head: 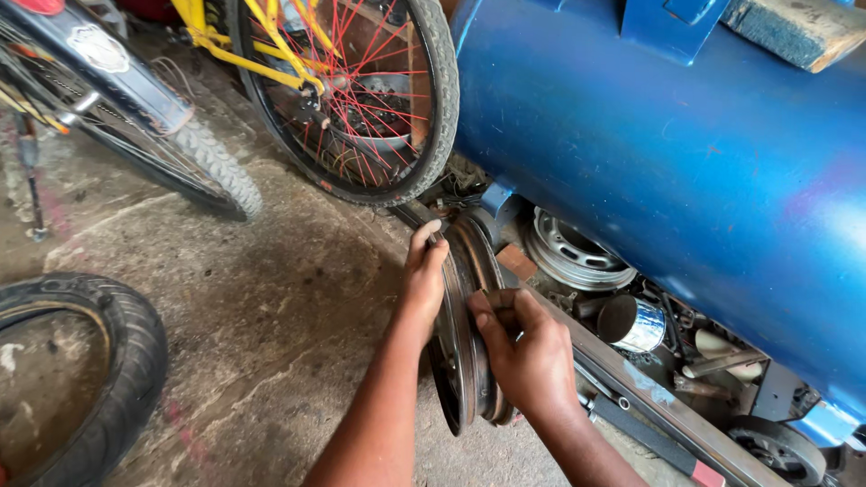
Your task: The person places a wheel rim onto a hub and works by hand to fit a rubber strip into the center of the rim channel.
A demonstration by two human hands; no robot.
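A rusty metal wheel rim stands on edge on the concrete floor, just below a big blue tank. My left hand grips the rim's upper left edge, fingers curled over the top. On the rim's right face my right hand is closed around its edge and hub area. Both forearms reach in from the bottom of the head view.
A bicycle wheel with red spokes on a yellow frame stands at the top, another knobby tyre to its left. A loose black tyre lies bottom left. Under the tank sit a silver rim, a shiny tin and metal scrap.
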